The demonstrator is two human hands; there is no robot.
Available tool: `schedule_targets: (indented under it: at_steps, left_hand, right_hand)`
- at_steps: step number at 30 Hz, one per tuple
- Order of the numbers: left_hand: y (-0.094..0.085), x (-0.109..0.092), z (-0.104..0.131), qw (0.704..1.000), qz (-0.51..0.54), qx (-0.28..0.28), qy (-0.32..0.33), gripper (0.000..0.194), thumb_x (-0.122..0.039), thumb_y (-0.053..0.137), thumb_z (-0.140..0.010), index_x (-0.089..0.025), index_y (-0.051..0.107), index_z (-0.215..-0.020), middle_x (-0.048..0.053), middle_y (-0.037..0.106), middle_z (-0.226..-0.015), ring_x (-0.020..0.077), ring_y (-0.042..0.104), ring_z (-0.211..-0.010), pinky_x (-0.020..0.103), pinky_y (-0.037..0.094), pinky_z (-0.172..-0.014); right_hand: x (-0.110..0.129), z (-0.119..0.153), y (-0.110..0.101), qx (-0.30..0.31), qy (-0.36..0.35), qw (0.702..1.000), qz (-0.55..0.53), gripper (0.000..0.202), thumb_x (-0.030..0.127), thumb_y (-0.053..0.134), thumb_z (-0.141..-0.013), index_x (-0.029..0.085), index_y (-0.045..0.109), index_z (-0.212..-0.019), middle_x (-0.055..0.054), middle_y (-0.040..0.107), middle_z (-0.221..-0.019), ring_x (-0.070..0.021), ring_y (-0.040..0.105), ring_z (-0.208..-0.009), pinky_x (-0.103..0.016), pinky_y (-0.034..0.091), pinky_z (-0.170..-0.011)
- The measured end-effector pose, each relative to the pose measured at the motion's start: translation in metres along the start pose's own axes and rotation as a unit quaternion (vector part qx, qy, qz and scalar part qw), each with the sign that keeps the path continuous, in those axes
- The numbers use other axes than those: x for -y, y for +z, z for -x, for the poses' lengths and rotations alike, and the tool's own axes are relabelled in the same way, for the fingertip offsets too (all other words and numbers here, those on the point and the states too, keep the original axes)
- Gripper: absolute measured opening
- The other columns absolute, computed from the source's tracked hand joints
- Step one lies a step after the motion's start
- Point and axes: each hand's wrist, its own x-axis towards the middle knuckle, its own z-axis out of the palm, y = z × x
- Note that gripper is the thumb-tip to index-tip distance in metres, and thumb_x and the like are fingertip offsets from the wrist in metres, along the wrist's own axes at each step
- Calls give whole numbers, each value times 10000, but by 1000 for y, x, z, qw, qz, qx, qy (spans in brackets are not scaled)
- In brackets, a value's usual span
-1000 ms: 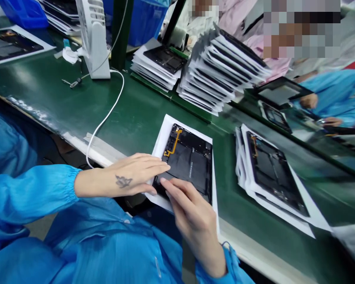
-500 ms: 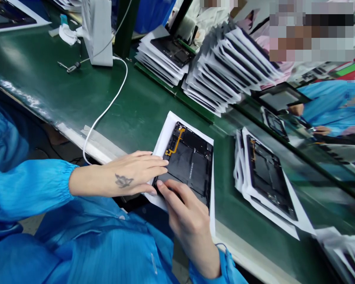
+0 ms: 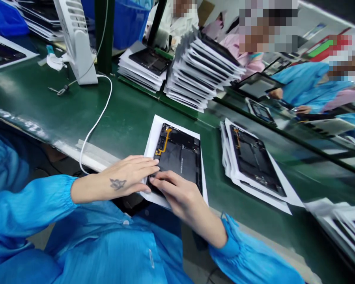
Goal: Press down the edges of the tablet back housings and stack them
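An opened tablet (image 3: pixel 177 157) lies on a white paper sheet (image 3: pixel 153 128), its dark inside facing up. An orange flex cable (image 3: pixel 165 142) runs along its upper left part. My left hand (image 3: pixel 133 173) rests flat over the tablet's left edge, fingers stretched out together. At the lower left edge, close to the left fingertips, my right hand (image 3: pixel 180 191) has its thumb and fingers pinched. Whatever is between them is hidden. The right hand covers the tablet's lower part.
A second opened tablet (image 3: pixel 257 161) lies on papers to the right. Tall stacks of tablets and paper (image 3: pixel 195 75) stand behind. A white fan (image 3: pixel 83 59) and its white cable (image 3: pixel 107 104) are at the left. Across the bench, a co-worker's hand (image 3: pixel 303 110) shows.
The view has shifted, so the bench things appear further left. My right hand has turned flatter, its pinched fingers still at the tablet's lower left edge. The left hand stays in place.
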Motion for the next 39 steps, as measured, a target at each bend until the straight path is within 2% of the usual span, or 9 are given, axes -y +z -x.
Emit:
schedule_targets:
  at_steps: [2, 5, 17, 21, 25, 29, 32, 36, 39]
  left_hand:
    - [0, 0, 0, 1000, -9, 2, -2, 510, -372, 528, -1035, -133, 451, -1478, 160, 487, -1538, 242, 409, -1474, 450, 368, -1224]
    - [-1, -2, 0, 1000, -8, 1, -8, 511, -373, 521, -1039, -137, 446, -1486, 154, 500, -1530, 235, 412, -1473, 452, 363, -1229]
    - [-4, -4, -3, 1000, -23, -7, 7, 468, -342, 511, -1046, -137, 465, -1464, 156, 545, -1489, 240, 454, -1448, 473, 392, -1206]
    - [-6, -5, -5, 1000, -26, -6, 12, 449, -342, 507, -1047, -121, 492, -1437, 171, 561, -1469, 254, 469, -1437, 473, 404, -1197]
    - [-7, -7, -5, 1000, -17, 5, 10, 435, -331, 503, -1047, -108, 507, -1421, 177, 551, -1478, 253, 457, -1446, 464, 401, -1201]
    - [-4, -5, -3, 1000, -23, -8, 11, 441, -330, 514, -1040, -90, 519, -1410, 184, 533, -1493, 259, 456, -1445, 459, 395, -1205]
    - [1, -1, -1, 1000, -25, -9, 7, 453, -359, 509, -1041, -103, 519, -1414, 173, 527, -1502, 257, 460, -1441, 453, 396, -1204]
    - [6, 7, -1, 1000, -27, 5, 11, 461, -387, 505, -1041, -130, 515, -1424, 160, 514, -1518, 254, 454, -1447, 448, 391, -1206]
    - [5, 8, -1, 999, -35, 8, 1, 491, -391, 506, -1041, -166, 464, -1476, 150, 514, -1520, 254, 472, -1435, 451, 410, -1192]
  right_hand:
    - [0, 9, 3, -41, 36, 998, -27, 316, 78, 460, -1000, 210, 630, -1231, -92, 688, -1153, -168, 687, -1042, -251, 568, -835]
    - [5, 18, 9, -75, 56, 996, 3, 396, 35, 452, -976, 235, 619, -1274, -82, 705, -1109, -173, 702, -982, -267, 585, -798]
    - [15, 12, 17, -90, 3, 991, 99, 283, 36, 460, -988, 136, 620, -1199, -111, 741, -1012, -174, 683, -836, -277, 553, -683]
    - [19, 5, 10, -60, -37, 984, 165, 265, 45, 400, -1010, 95, 635, -1121, -111, 739, -939, -173, 648, -759, -285, 497, -617]
    - [18, -6, -3, 11, -79, 974, 211, 317, 94, 361, -1042, 134, 656, -936, -52, 680, -757, -154, 550, -613, -297, 389, -526]
    - [9, -14, -14, 68, -117, 976, 173, 354, 151, 313, -1075, 147, 651, -971, -44, 682, -824, -146, 570, -665, -287, 382, -543]
    - [8, -15, -14, 60, -119, 974, 182, 356, 161, 312, -1076, 138, 652, -977, -51, 683, -843, -153, 569, -674, -297, 391, -550]
    - [12, -15, -7, 52, -111, 966, 226, 228, 140, 452, -1026, 155, 649, -911, -39, 679, -804, -164, 565, -652, -309, 361, -513]
    - [12, -7, -5, 34, -92, 975, 199, 211, 112, 452, -1018, 154, 657, -1001, -46, 714, -881, -155, 619, -708, -272, 419, -549]
